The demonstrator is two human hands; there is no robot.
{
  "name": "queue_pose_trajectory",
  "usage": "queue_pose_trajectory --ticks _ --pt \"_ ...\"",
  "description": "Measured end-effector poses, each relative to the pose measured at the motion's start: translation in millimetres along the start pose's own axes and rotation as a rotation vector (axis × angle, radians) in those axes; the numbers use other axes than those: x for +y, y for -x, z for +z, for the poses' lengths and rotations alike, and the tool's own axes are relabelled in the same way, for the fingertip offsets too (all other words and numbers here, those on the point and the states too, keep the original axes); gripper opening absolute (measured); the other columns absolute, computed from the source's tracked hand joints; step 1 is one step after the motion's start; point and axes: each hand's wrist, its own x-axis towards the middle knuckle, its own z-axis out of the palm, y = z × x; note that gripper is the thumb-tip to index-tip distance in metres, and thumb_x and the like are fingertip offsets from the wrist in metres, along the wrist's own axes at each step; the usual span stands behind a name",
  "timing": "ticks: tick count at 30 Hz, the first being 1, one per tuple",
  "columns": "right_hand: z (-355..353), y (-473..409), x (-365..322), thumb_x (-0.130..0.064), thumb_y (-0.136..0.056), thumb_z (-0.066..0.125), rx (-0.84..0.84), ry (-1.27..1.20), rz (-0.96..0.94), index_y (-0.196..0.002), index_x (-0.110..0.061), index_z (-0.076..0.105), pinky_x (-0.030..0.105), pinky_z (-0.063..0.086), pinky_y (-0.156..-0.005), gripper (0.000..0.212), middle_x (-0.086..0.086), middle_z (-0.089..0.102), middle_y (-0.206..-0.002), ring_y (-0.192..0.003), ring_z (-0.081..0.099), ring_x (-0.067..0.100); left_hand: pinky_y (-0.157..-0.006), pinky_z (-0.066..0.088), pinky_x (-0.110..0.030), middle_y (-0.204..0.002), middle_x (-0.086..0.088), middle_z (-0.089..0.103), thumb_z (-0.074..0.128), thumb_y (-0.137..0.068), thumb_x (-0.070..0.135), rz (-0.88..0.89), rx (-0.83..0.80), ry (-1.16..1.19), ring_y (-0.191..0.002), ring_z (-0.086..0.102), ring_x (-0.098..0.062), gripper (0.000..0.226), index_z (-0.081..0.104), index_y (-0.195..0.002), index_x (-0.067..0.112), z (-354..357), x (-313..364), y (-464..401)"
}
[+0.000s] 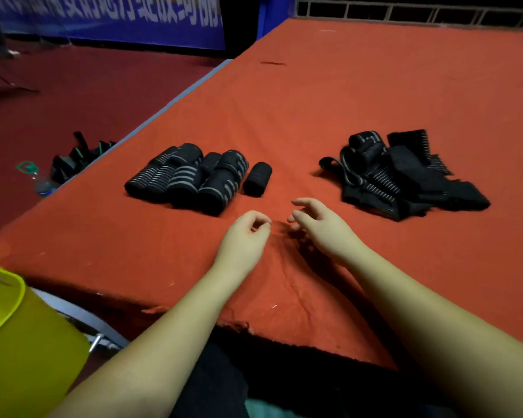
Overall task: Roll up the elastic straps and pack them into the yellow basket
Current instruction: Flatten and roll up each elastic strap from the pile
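Note:
Several rolled black elastic straps (191, 176) with grey stripes lie side by side at the centre left of the red table, and one small plain roll (257, 178) sits just right of them. A loose pile of unrolled black straps (402, 176) lies at the centre right. My left hand (245, 236) hovers over the cloth near the front, fingers loosely curled, holding nothing. My right hand (320, 226) hangs beside it, fingers relaxed and empty. The yellow basket (18, 336) stands below the table's front left corner.
The red cloth-covered table (344, 86) stretches far back, and its left edge drops to a dark red floor. On the floor lie a dark bag of items (73, 158) and a plastic bottle (41, 184). A metal frame (82, 321) stands by the basket.

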Motion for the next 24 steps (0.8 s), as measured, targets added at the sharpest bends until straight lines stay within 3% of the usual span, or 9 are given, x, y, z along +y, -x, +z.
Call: queue_pose_trajectory --ticks 3,5,10,13,15,21,24 --pt "-44.2 15.5 23.8 -0.028 -0.099 0.051 0.139 0.087 -0.003 -0.113 -0.037 0.054 0.025 0.047 -0.06 0.017 -0.008 0.069 -0.093 -0.069 0.066 0.003 -0.066 0.037 -0.013 -0.075 0.016 0.059 0.059 -0.09 0.015 -0.011 -0.154 0.035 -0.067 0.052 0.002 0.012 0.064 -0.087 0.026 36.8 29.3 -9.8" --pt "-74.7 21.0 39.4 -0.03 -0.097 0.052 0.251 0.192 0.017 -0.11 -0.039 0.056 0.03 0.049 -0.073 0.016 -0.01 0.069 -0.094 -0.082 0.067 0.013 -0.062 0.036 -0.015 -0.071 0.016 0.057 0.058 -0.091 0.014 0.014 -0.212 0.026 -0.064 0.05 0.0 0.011 0.065 -0.091 0.023 61.6 49.7 -20.5" --pt "-137.6 22.6 70.4 -0.011 -0.092 0.059 0.513 0.439 -0.082 -0.111 -0.013 0.064 0.018 0.035 -0.082 0.019 -0.004 0.061 -0.104 -0.1 0.058 0.016 -0.071 0.032 -0.02 -0.1 0.0 0.065 0.053 -0.092 0.01 0.082 -0.276 -0.078 -0.09 0.055 -0.014 0.016 0.067 -0.101 0.012 116.3 88.3 -52.6" --pt "-167.4 11.0 82.7 -0.008 -0.086 0.064 0.695 0.509 -0.121 -0.106 -0.01 0.064 0.032 0.039 -0.092 0.019 0.006 0.059 -0.107 -0.106 0.055 0.027 -0.072 0.032 -0.023 -0.106 -0.001 0.064 0.052 -0.09 0.011 0.11 -0.3 -0.151 -0.094 0.056 -0.017 0.015 0.064 -0.095 0.017 144.8 106.6 -74.8" --pt "-185.4 1.0 84.9 -0.015 -0.086 0.067 0.781 0.477 -0.057 -0.112 -0.011 0.061 0.039 0.037 -0.099 0.028 0.009 0.055 -0.118 -0.114 0.05 0.029 -0.073 0.034 -0.023 -0.107 0.001 0.063 0.052 -0.089 0.012 0.127 -0.313 -0.185 -0.094 0.056 -0.016 0.013 0.062 -0.092 0.019 162.1 119.0 -91.0" --pt "-211.8 -22.4 115.5 -0.049 -0.086 0.063 0.793 0.181 0.164 -0.136 -0.014 0.052 0.045 0.041 -0.106 0.062 0.007 0.055 -0.133 -0.126 0.051 0.025 -0.077 0.044 -0.027 -0.099 0.001 0.068 0.055 -0.092 0.03 -0.024 -0.343 -0.164 -0.093 0.062 -0.019 0.019 0.067 -0.102 0.021 210.8 142.2 -132.7" --pt "-214.4 -32.8 122.6 -0.054 -0.09 0.058 0.75 0.289 0.208 -0.145 -0.017 0.045 0.045 0.035 -0.111 0.068 0.004 0.049 -0.144 -0.135 0.042 0.022 -0.081 0.051 -0.031 -0.089 0.001 0.067 0.061 -0.091 0.039 -0.146 -0.335 0.046 -0.081 0.06 -0.018 0.027 0.068 -0.102 0.015 228.1 145.5 -149.2"
